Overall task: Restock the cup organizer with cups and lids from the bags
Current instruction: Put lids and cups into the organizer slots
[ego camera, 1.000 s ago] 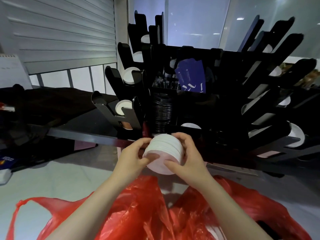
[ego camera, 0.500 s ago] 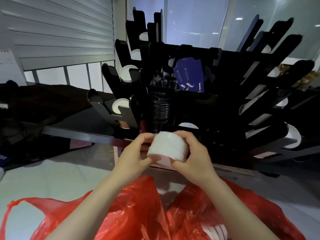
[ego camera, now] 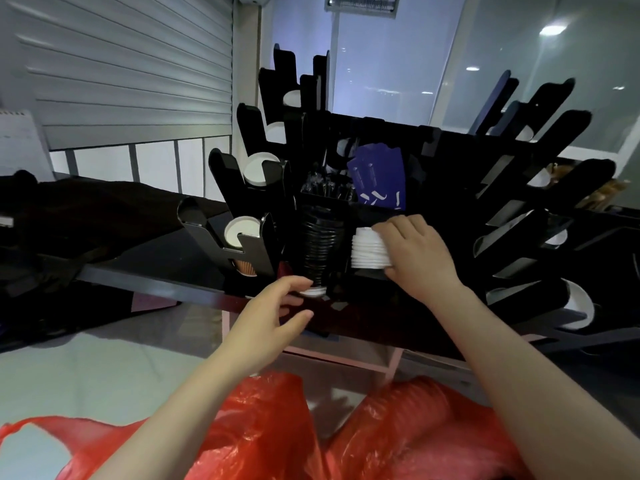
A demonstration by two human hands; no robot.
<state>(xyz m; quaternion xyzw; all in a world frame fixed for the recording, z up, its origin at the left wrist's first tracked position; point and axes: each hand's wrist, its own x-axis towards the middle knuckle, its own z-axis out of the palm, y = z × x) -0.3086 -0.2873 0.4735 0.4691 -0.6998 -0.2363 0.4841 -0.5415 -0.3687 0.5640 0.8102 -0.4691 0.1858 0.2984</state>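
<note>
Now the stack of white lids (ego camera: 369, 250) sits inside a middle compartment of the black cup organizer (ego camera: 450, 161), just beside the stack of black lids (ego camera: 320, 242) in the neighbouring slot. A moment ago both hands held it in the air in front of the organizer, over the red bag (ego camera: 277, 431). The right hand (ego camera: 417, 256) alone carries it now, with its fingers (ego camera: 389, 228) curled over the top of the stack and the thumb under its lower edge. The left hand (ego camera: 277, 306) has let go and dropped lower, toward the front edge of the tabletop (ego camera: 166, 252), with its fingers (ego camera: 294, 284) loosely spread and holding nothing. Its fingertips lie close to a small white lid (ego camera: 313, 292) at the foot of the black stack, but whether they touch it cannot be told. The organizer stands near the front edge of the tabletop. Its angled side slots show white cups (ego camera: 242, 233), and the red bag lies open below the edge. Judged from this, the transfer of this batch of lids is nearly done: the stack appears to be in its slot but not yet released. The probable remaining move is to seat it squarely and withdraw the right hand, since a tilted stack could spill. More stock seems to remain in the bag.
</note>
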